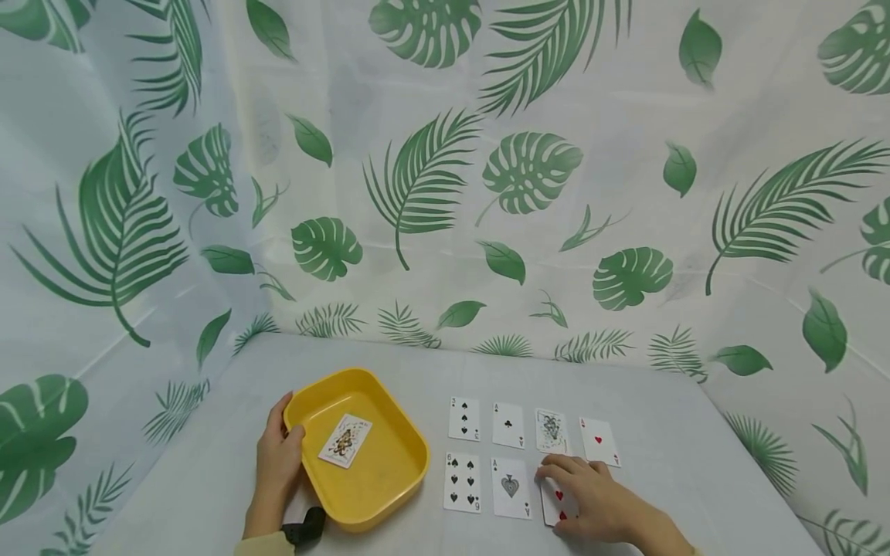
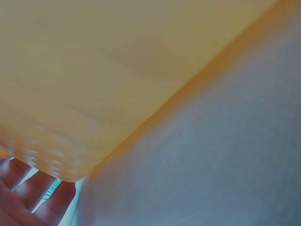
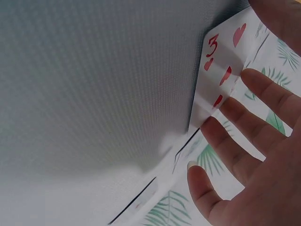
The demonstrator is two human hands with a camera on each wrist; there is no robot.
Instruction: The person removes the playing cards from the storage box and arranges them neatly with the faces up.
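Observation:
My left hand point(image 1: 276, 455) grips the left side of a yellow tray point(image 1: 410, 448), thumb at the rim and fingers along its outer wall. A joker card point(image 1: 345, 441) lies face up inside. Over the near row of cards, my right hand point(image 1: 591, 498) spans a three of hearts point(image 3: 217, 70), fingertips at one edge and thumb at the other. The hand covers part of that card. Beside it on the left are an ace of spades point(image 1: 511, 487) and a six of spades point(image 1: 462, 483).
A farther row holds a three of spades point(image 1: 463, 418), an ace of clubs point(image 1: 508, 425), a joker point(image 1: 552, 431) and an ace of hearts point(image 1: 600, 442). Behind the pale tabletop point(image 1: 660, 409) hangs a leaf-patterned curtain point(image 1: 445, 286), which also flanks both sides.

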